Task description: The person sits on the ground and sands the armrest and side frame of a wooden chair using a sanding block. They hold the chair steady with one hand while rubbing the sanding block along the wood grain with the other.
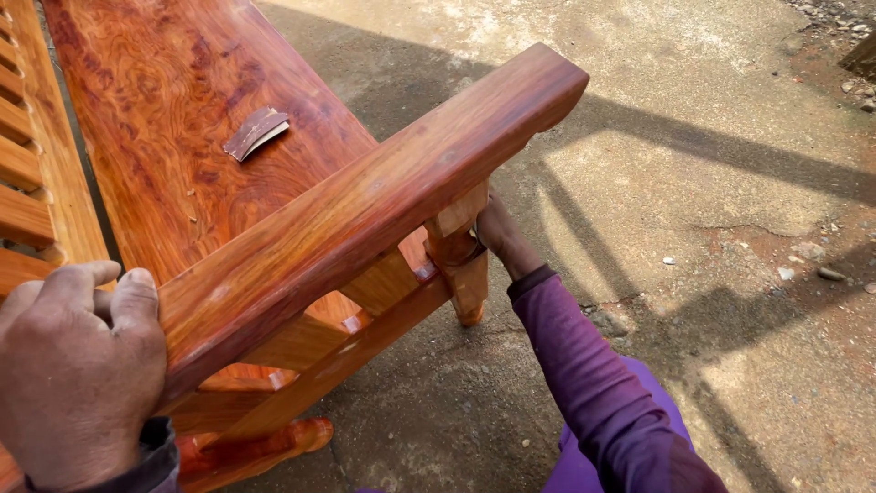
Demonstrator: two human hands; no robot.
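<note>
A reddish polished wooden bench stands in front of me, its armrest (383, 183) running from lower left to upper right. My left hand (78, 374) grips the near end of the armrest, fingers curled over its top. Under the far end, my right hand (500, 236) presses against the turned front post (461, 251); its fingers are hidden behind the post, and whether it holds anything I cannot tell. A folded piece of brown sandpaper (255, 132) lies on the bench seat (155, 100).
The slatted backrest (27, 173) runs along the left edge. Rough concrete ground (693, 210) with small stones and long shadows spreads to the right. A lower rail (365, 342) and turned leg sit beneath the armrest.
</note>
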